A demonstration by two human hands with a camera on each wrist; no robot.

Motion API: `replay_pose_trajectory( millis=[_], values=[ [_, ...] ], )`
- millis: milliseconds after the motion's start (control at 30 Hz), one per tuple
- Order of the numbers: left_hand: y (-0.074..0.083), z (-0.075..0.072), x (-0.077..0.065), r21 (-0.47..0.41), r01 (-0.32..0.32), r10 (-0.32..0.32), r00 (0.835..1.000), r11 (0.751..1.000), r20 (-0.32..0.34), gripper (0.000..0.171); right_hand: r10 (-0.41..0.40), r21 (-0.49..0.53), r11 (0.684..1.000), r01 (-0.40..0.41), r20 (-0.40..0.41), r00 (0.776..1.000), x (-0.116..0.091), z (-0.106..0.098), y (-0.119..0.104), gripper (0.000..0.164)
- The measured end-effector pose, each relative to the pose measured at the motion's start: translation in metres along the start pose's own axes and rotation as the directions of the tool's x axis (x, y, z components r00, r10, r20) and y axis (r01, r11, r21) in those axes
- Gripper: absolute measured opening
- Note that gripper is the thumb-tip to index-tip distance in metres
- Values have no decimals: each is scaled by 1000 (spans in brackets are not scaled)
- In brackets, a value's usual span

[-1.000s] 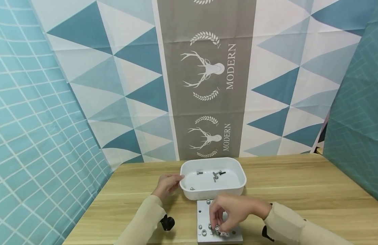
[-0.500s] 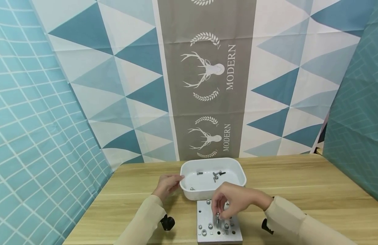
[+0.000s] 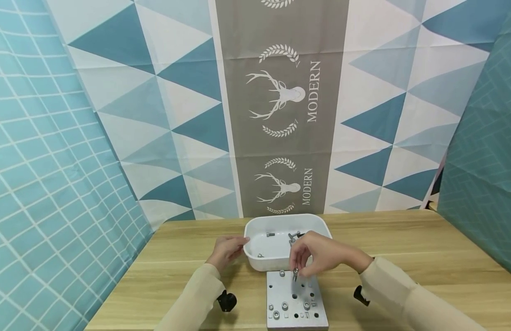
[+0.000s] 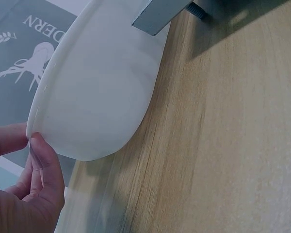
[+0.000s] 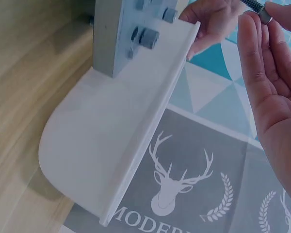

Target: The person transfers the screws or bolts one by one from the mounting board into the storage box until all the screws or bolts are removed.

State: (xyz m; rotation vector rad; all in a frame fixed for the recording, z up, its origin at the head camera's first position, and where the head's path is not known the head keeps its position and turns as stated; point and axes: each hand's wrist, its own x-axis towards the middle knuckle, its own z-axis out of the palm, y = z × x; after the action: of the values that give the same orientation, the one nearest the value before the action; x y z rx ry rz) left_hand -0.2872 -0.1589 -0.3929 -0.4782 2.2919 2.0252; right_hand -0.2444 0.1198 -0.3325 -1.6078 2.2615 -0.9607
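My right hand (image 3: 315,255) pinches a bolt (image 3: 295,274) by its head between thumb and fingers, above the far part of a metal plate with holes (image 3: 282,294). In the right wrist view the threaded shank of the bolt (image 5: 254,7) sticks out from the fingertips. Several other bolts sit in the plate, one being the bolt (image 3: 276,314) at its near left. My left hand (image 3: 227,249) grips the left rim of a white plastic tray (image 3: 255,264) between thumb and fingers, as the left wrist view also shows.
Loose bolts lie in the tray, including a lone bolt (image 3: 270,234) at its back left. The tray stands right behind the plate on a wooden table (image 3: 388,257). Patterned cloths (image 3: 189,115) hang behind and at both sides.
My right hand has lifted the bolt away from a hole near the plate's front and carried it toward the tray. That hole now shows bare. The left hand has stayed on the rim.
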Motion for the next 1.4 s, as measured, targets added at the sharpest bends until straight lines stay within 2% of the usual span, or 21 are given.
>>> replay_pose_trajectory(
  millis=[467,833,1133,1400],
  values=[
    [0,-1,0,25,-11,11,1000,1000,0,33,44,-22,999,-46,-63,997,8,-22,15,11],
    [0,0,0,3,-6,6,1000,1000,-6,34,79,-47,995,-83,-94,992,19,-38,28,10],
    [-2,-2,0,-31,-18,18,1000,999,10,33,159,-86,982,-167,-98,982,34,-51,33,10],
    [-1,1,-1,-43,-18,18,1000,999,12,32,165,-130,975,-177,-100,981,42,-55,39,9]
  ],
)
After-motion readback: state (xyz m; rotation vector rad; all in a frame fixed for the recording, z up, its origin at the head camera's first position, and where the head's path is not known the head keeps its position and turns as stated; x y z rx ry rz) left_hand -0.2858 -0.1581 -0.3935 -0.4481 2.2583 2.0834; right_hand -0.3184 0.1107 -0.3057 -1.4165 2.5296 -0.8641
